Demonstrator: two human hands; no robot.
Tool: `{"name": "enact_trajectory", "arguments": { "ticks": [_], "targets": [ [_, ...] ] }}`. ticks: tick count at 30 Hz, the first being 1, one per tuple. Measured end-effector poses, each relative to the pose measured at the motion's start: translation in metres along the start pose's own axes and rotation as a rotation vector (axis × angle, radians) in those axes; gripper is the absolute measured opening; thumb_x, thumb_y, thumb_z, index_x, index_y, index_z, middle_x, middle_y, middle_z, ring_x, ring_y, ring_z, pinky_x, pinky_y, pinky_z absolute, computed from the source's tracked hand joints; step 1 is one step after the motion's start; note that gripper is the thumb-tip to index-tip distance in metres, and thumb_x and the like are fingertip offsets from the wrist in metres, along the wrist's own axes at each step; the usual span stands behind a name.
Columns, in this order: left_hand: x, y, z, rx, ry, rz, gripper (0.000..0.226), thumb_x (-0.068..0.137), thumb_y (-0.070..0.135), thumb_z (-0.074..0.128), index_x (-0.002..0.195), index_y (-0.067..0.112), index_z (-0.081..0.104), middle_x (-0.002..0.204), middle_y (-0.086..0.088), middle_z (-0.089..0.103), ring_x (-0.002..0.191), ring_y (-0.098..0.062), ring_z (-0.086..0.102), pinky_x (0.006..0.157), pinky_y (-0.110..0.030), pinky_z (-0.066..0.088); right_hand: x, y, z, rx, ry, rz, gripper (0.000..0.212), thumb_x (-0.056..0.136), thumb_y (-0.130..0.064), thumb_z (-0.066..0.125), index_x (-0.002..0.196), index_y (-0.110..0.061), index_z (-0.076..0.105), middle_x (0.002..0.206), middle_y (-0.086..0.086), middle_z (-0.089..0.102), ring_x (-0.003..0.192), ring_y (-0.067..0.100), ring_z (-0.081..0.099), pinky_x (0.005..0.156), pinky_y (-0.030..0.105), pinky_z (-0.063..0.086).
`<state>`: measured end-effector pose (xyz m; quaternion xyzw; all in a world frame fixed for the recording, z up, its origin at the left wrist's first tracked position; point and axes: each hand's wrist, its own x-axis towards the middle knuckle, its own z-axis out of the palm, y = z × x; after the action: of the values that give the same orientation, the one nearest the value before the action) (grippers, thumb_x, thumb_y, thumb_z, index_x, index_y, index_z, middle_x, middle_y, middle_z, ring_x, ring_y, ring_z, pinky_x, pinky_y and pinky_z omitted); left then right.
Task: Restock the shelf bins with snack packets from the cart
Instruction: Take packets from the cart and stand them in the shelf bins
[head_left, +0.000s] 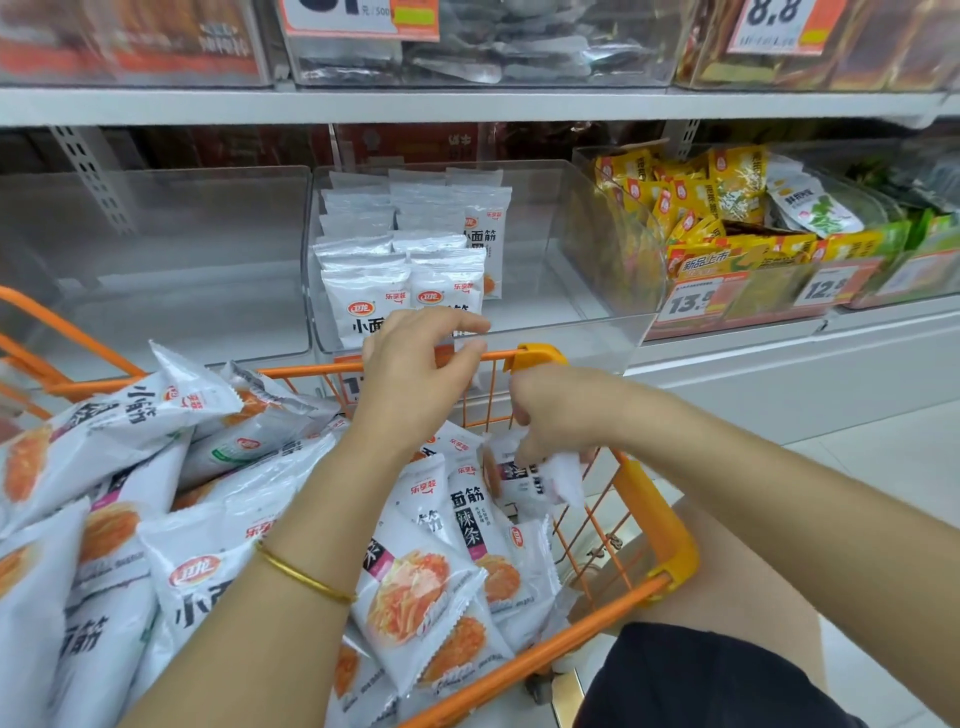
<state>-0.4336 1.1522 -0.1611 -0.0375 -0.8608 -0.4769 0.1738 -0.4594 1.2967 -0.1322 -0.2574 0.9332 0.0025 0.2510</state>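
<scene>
Progress is partial. The bin (571, 270) at the middle of the lower shelf (727, 353) carries two upright rows (363, 291) of white packets along its left side, and its right side awaits stock. The left bin (156, 249) shows no packets. The cart (660, 525) carries a deep heap (197, 571) of the same packets, so most of the load is judged outstanding.

The right hand (550, 415) reaches down at the cart's far right corner. Its fingers are curled around one packet (545, 478), which sits on top of the heap. The left hand (415, 364) hovers at the bin's front edge, just before the front row. Its index finger and thumb are curved with a gap between them, and it cannot be told whether they hold anything.

At the shelf's right end, a neighbouring bin holds yellow packets (691, 208), with price tags (685, 301) on its front. An upper shelf (467, 104) runs above.

Obstructions: the cart's far rim stands close before the bin, and each packet must pass over the bin's clear front wall and under the upper shelf.
</scene>
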Motion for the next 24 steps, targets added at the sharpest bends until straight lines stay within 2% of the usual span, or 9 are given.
{"name": "enact_trajectory", "arguments": {
  "ticks": [2,4,7,10,13,15,17,20,24],
  "targets": [
    [-0.003,0.008,0.001,0.056,-0.068,0.098,0.033,0.079,0.054,0.043,0.098,0.040,0.066,0.088,0.036,0.054,0.105,-0.011,0.051,0.097,-0.047,0.039,-0.014,0.008,-0.024,-0.025,0.043,-0.033,0.037,0.076,-0.035,0.074,0.098,-0.009,0.062,0.090,0.003,0.066,0.073,0.019,0.065,0.058,0.030,0.053],
    [-0.005,0.012,0.004,0.136,-0.151,0.175,0.044,0.082,0.057,0.034,0.102,0.038,0.067,0.086,0.032,0.055,0.099,-0.006,0.045,0.097,-0.046,0.035,-0.028,0.015,-0.042,0.040,0.092,-0.075,0.033,0.072,-0.033,0.078,0.096,-0.016,0.063,0.087,-0.005,0.062,0.077,0.012,0.059,0.068,0.028,0.047],
    [-0.007,0.013,0.006,0.150,-0.254,0.159,0.042,0.087,0.056,0.033,0.099,0.035,0.067,0.079,0.022,0.058,0.087,-0.011,0.050,0.089,-0.043,0.040,-0.040,0.026,-0.056,0.332,0.166,-0.120,0.035,0.067,-0.021,0.083,0.091,-0.021,0.059,0.080,-0.007,0.064,0.063,0.004,0.057,0.062,0.023,0.045],
    [-0.008,0.014,0.004,-0.058,-0.288,0.009,0.024,0.094,0.038,0.048,0.082,0.025,0.065,0.060,0.010,0.056,0.064,-0.022,0.061,0.066,-0.043,0.052,-0.036,0.035,-0.055,0.502,0.339,-0.102,0.042,0.064,-0.015,0.084,0.097,-0.019,0.058,0.083,-0.002,0.062,0.065,0.010,0.059,0.060,0.024,0.048],
    [-0.007,0.017,0.003,-0.124,-0.192,-0.071,0.022,0.095,0.026,0.050,0.081,0.018,0.064,0.062,0.008,0.054,0.052,-0.003,0.051,0.051,-0.023,0.042,-0.025,0.041,-0.047,0.886,0.512,-0.080,0.038,0.074,-0.013,0.078,0.105,-0.012,0.056,0.082,0.004,0.064,0.063,0.012,0.064,0.053,0.024,0.051],
    [-0.005,0.016,0.003,-0.162,-0.088,-0.123,0.022,0.096,0.026,0.049,0.079,0.018,0.061,0.062,0.008,0.055,0.049,0.003,0.049,0.047,-0.017,0.039,-0.020,0.042,-0.039,1.216,0.510,-0.061,0.029,0.084,-0.020,0.068,0.105,-0.007,0.054,0.091,0.010,0.068,0.070,0.017,0.070,0.056,0.026,0.056],
    [-0.003,0.016,0.003,-0.207,0.011,-0.164,0.022,0.097,0.026,0.047,0.080,0.019,0.059,0.066,0.006,0.057,0.052,0.001,0.051,0.048,-0.020,0.042,-0.018,0.040,-0.026,1.401,0.403,-0.082,0.027,0.089,-0.026,0.060,0.106,-0.006,0.054,0.098,0.012,0.069,0.081,0.024,0.071,0.067,0.035,0.060],
    [-0.001,0.016,0.003,-0.241,0.053,-0.173,0.022,0.097,0.026,0.045,0.088,0.013,0.060,0.078,-0.007,0.061,0.066,-0.012,0.055,0.059,-0.030,0.046,-0.014,0.025,-0.004,1.399,0.288,-0.139,0.031,0.086,-0.021,0.064,0.113,-0.009,0.055,0.106,0.010,0.070,0.090,0.027,0.071,0.075,0.042,0.059],
    [-0.001,0.018,0.005,-0.117,0.048,-0.050,0.021,0.098,0.021,0.044,0.102,0.016,0.063,0.093,0.003,0.061,0.085,-0.010,0.054,0.073,-0.023,0.042,-0.005,0.019,-0.007,1.382,0.410,-0.090,0.014,0.082,-0.008,0.068,0.096,-0.010,0.064,0.092,0.007,0.072,0.076,0.022,0.070,0.069,0.037,0.060]
  ]
}}
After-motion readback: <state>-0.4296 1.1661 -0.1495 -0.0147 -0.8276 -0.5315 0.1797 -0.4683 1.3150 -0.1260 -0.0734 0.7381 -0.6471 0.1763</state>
